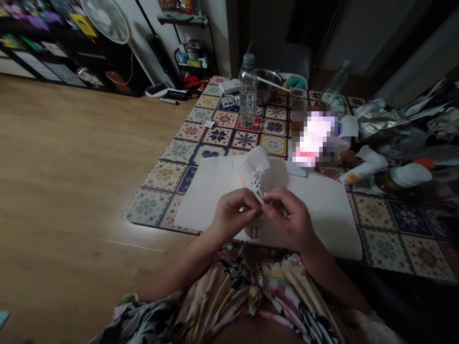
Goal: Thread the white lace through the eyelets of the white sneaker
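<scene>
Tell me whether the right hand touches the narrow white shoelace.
Touching: the head view shows the right hand pinching the narrow white shoelace with its fingertips.

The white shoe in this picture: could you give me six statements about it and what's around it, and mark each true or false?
1. The white shoe has its toe pointing away from the person. True.
2. The left hand and right hand both have fingers at the shoelace. True.
3. The sheet under the shoe is black. False: it is white.
4. The nearer clear bottle has no cap. False: its cap is on.
5. The tablecloth shows patterned squares. True.
6. The fan stands on the tablecloth. False: it stands on the floor.
</scene>
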The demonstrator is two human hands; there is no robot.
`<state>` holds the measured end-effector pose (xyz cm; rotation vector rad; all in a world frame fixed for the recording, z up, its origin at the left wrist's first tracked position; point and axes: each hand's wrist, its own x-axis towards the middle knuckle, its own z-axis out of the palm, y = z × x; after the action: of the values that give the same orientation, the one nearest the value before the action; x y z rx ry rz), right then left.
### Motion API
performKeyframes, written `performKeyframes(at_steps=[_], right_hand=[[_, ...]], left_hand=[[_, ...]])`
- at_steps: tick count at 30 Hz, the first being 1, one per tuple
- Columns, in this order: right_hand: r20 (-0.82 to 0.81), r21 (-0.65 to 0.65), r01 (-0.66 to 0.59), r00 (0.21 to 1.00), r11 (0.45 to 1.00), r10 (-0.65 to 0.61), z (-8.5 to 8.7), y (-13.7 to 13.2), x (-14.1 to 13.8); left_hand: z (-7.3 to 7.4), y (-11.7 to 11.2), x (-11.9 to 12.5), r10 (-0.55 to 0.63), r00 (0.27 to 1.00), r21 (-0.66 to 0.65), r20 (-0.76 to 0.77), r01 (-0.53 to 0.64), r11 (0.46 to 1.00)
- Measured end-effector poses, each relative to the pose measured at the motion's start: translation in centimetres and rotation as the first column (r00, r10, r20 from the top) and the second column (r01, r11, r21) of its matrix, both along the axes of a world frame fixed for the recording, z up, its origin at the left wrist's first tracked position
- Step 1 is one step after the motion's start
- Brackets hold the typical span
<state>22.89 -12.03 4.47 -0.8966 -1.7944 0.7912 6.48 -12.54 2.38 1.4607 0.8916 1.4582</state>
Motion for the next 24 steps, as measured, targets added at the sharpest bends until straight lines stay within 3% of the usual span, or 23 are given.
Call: performKeyframes(at_steps=[4,11,17,20,24], right_hand=[[-0.043,-0.044,-0.027,0.999,0.999,0.025,0.0,0.2,0.1],[-0.133,-0.113,0.120,0.982,0.986,-0.134,-1.1,0.0,-0.2],[0.028,0.065,-0.053,0.998,0.996,0.051,-0.2,0.3,0.2],[0.069,0.132,-0.093,0.994,0.987,0.085,0.0,0.5,0.2],[0.096,0.239,-0.049,0.995,0.970,0.027,-0.4,0.9,-0.2]], left_hand=[[0.0,-0.1,-0.1,-0.007,1.000,0.038,-0.018,0.008,0.999],[0.1,-0.7,0.0,0.008,1.000,0.004,-0.010,-0.008,1.000],[0.5,-0.4,-0.2,0.089,0.995,0.059,-0.052,-0.086,0.995],[0.9,-0.1,-0.3,0.130,0.991,0.102,-0.035,-0.126,0.987],[1.3,0.0,-0.2,0.115,0.991,-0.070,0.070,-0.110,0.991]])
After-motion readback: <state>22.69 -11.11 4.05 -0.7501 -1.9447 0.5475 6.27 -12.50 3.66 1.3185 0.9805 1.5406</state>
